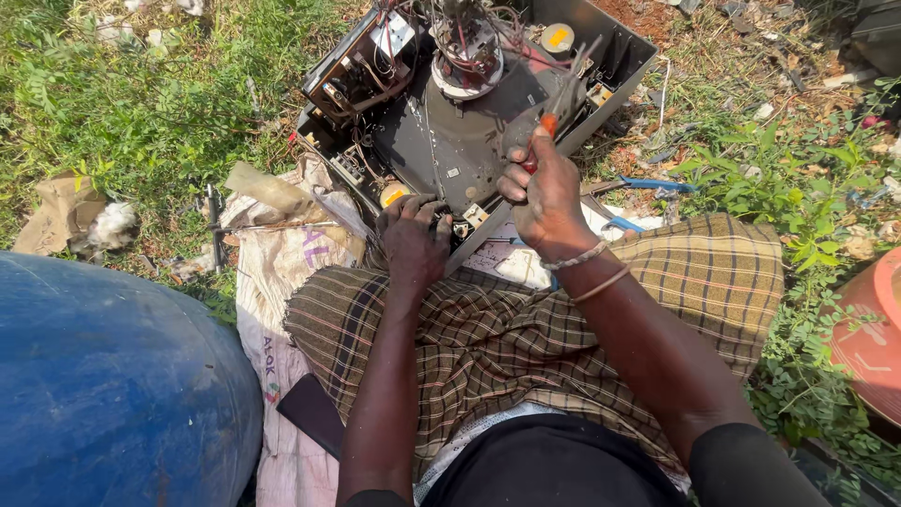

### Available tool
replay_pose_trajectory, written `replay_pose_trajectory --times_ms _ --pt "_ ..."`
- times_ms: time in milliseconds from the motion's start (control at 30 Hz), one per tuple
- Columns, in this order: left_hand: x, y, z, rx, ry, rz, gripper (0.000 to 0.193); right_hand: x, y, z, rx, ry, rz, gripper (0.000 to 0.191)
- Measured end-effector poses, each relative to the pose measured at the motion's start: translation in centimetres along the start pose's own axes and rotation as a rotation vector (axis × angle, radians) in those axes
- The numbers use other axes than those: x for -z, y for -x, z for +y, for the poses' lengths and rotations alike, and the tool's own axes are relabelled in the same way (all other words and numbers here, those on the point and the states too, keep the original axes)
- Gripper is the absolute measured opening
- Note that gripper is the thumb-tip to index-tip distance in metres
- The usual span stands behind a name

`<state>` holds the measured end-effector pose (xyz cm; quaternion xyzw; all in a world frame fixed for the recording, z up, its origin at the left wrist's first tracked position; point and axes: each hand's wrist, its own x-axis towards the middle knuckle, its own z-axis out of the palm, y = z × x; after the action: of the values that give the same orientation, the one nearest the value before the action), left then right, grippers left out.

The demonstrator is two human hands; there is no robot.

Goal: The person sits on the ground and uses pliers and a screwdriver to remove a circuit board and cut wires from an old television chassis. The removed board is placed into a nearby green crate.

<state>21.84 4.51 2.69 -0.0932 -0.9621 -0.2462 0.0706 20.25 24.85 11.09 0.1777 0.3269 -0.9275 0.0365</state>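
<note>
1. A blue drum [113, 385] is seen at the lower left, its curved side lying against a white woven sack [282, 272] spread on the ground; what is inside the drum cannot be told
2. The left hand [413, 239] is laid palm down on the near edge of the opened television casing [619, 52], with the fingers curled over the rim; nothing separate is clasped in it
3. The casing is rested against the person's checked cloth [694, 282], its open back turned upward, in the upper middle of the view
4. Within the casing, a dark grey picture tube [460, 141] is held, with a coil of wires [466, 42] at its neck; a circuit board [361, 66] is propped along the left wall, and a round yellow part [557, 38] sits at the far corner
5. The right hand [544, 192] is closed tightly round the orange-handled pliers [556, 113], whose tips are pointed into the casing beside the tube
6. Two thin bangles [587, 268] are worn at the right wrist
7. A reddish pot [873, 338] is seen at the right edge, among green plants [807, 244]; its contents are not shown
</note>
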Motion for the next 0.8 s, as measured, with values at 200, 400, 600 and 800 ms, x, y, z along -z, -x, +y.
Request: replay_pose_trajectory --times_ms 200,400,600,800 --pt "-0.2 0.0 -0.2 0.0 0.032 0.018 0.031 -1.5 -0.1 1.4 -0.008 -0.078 -0.1 0.03" --pt "-0.3 0.0 -0.4 -0.01 0.053 0.025 0.029 -1.2 -0.5 0.9 -0.128 0.107 -0.29 0.037" --pt "-0.5 -0.1 -0.6 0.043 0.02 -0.043 0.029 -1.2 -0.5 0.5 0.021 -0.081 -0.08 0.034" --pt "0.9 -2.1 0.2 0.102 0.234 0.091 0.03 0.3 0.2 -0.8 0.005 0.148 -0.313 0.039"
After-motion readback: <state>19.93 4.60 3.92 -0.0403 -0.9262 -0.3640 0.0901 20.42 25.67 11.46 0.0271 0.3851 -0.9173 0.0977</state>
